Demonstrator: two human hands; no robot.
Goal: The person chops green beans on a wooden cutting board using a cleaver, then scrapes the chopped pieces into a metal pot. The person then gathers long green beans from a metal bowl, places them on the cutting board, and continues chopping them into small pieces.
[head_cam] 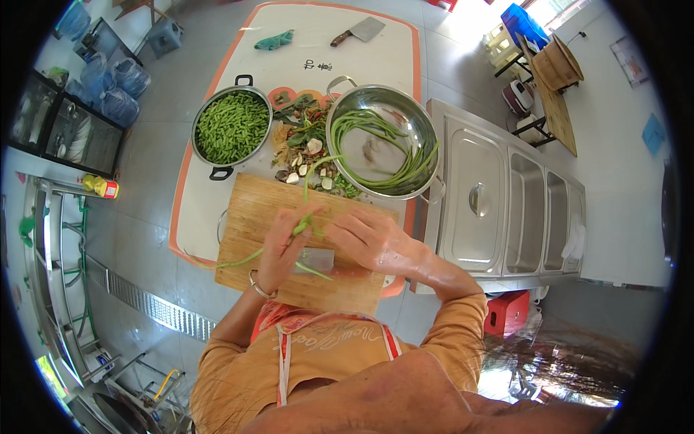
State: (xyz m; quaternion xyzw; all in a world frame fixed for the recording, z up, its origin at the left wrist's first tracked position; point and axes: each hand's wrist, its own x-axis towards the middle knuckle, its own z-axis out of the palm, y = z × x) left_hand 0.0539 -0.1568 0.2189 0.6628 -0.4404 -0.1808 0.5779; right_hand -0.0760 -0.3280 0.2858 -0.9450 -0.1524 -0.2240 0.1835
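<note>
Over a wooden cutting board (255, 198), my left hand (283, 241) grips a few green long beans (233, 264), whose ends trail left, forward and down over the board. My right hand (371, 238) is beside it, fingertips bent together around a bean near the left thumb. Beneath the hands lies a metal cleaver blade (320, 259); its handle cannot be made out. Ahead on the left, a two-handled pot (221, 173) is full of short-cut green beans (230, 130). A steel basin (374, 154) on the right holds whole long beans (363, 182) curled along its wall.
Trimmings and garlic (309, 146) are heaped between pot and basin. A second cleaver (360, 32) and a green cloth (275, 40) lie at the far end of the white table (293, 70). A steel food-warming counter (471, 244) stands close on the right.
</note>
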